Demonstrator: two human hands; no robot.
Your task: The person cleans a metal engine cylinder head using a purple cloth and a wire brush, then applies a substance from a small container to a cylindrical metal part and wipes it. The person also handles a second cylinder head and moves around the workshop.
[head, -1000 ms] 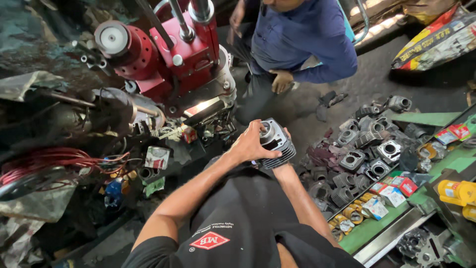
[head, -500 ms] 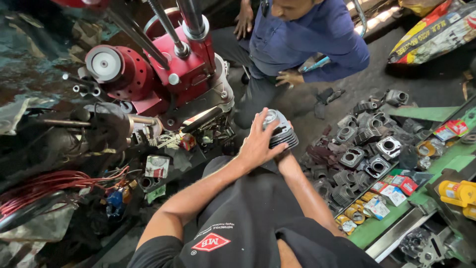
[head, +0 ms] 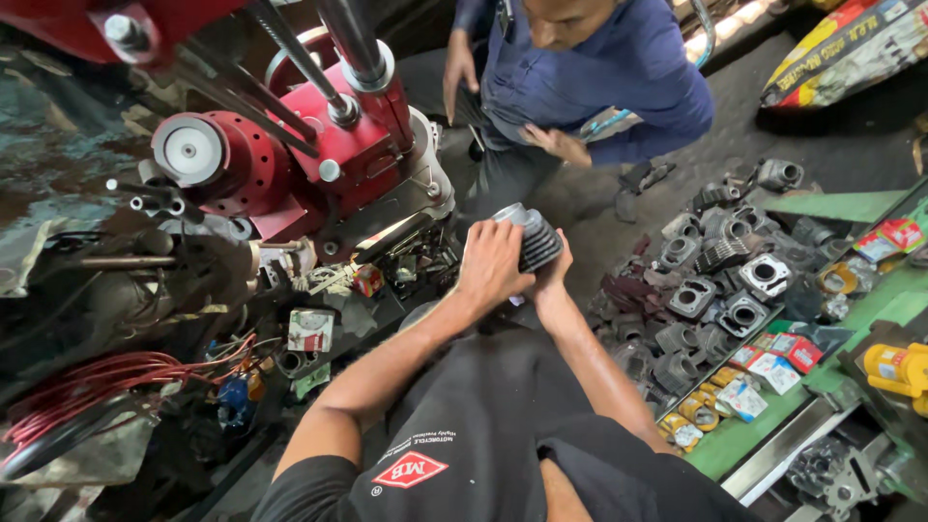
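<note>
Both your arms reach forward, your left hand [head: 493, 263] spread over the finned engine cylinder [head: 527, 237] and your right hand [head: 555, 275] cupping it from beneath, fingers gripping.

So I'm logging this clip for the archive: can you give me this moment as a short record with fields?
Setting: cluttered workshop
Held item: finned metal cylinder, gripped in both hands
Left hand: over the cylinder's near side
Right hand: beneath it, mostly hidden
Ahead left: red machine
Right: pile of engine cylinders on the floor
Nearby: person in blue shirt
</note>
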